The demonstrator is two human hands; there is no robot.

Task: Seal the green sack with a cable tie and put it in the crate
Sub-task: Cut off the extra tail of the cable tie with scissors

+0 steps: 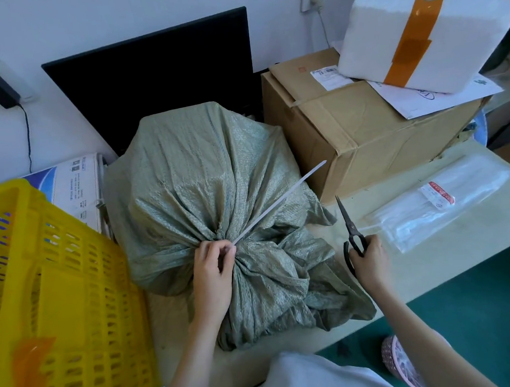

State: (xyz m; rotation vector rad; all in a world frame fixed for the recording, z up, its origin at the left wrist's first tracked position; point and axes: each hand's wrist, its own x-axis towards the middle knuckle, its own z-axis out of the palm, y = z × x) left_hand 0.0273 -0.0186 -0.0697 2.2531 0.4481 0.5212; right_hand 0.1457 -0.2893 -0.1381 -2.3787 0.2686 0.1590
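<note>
The green woven sack lies on the table in the middle, its neck bunched toward me. A white cable tie circles the neck, its long free tail sticking up to the right. My left hand pinches the tie at the gathered neck. My right hand grips the handles of black scissors, blades closed and pointing away, just right of the sack. The yellow slatted crate stands at the left, touching the sack's side.
A brown cardboard box with a taped white foam box on top stands behind right. A clear packet of cable ties lies on the table at right. A black monitor stands behind the sack. A pink basket sits on the green floor.
</note>
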